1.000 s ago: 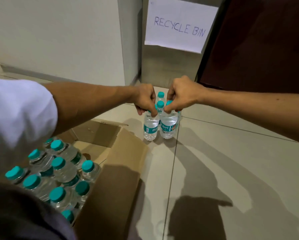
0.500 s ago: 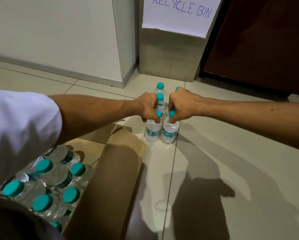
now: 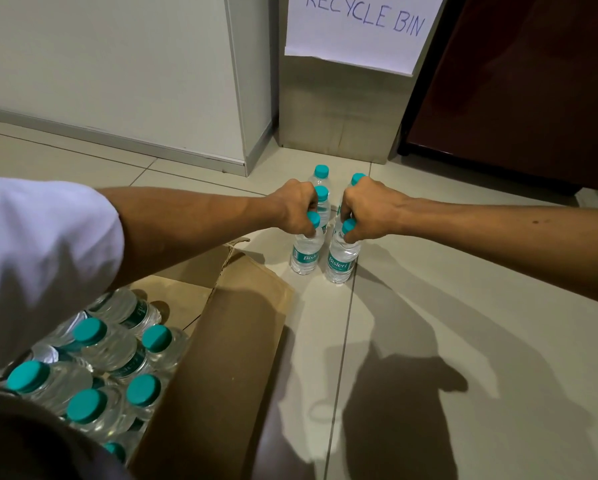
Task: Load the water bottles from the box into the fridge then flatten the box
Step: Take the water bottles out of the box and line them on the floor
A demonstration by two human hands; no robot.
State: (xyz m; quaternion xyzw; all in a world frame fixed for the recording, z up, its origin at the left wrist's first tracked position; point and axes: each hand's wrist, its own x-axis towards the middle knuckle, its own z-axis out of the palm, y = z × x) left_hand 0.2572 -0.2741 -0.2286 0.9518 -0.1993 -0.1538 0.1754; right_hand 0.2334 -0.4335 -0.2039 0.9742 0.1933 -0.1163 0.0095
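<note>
Several clear water bottles with teal caps stand in a cluster on the tiled floor. My left hand grips the neck of the near left bottle. My right hand grips the neck of the near right bottle. Behind my hands, more teal-capped bottles stand upright, partly hidden. An open cardboard box at lower left holds several more bottles, packed together. The fridge, dark maroon with its door closed, is at upper right.
A cardboard box with a paper sign reading "RECYCLE BIN" stands against the wall behind the bottles. A white wall panel fills the upper left. My shadow falls on the floor tiles at lower right.
The view has tilted down and drawn closer. Both hands have lowered with the bottles, which now rest on the floor in front of the earlier ones.
</note>
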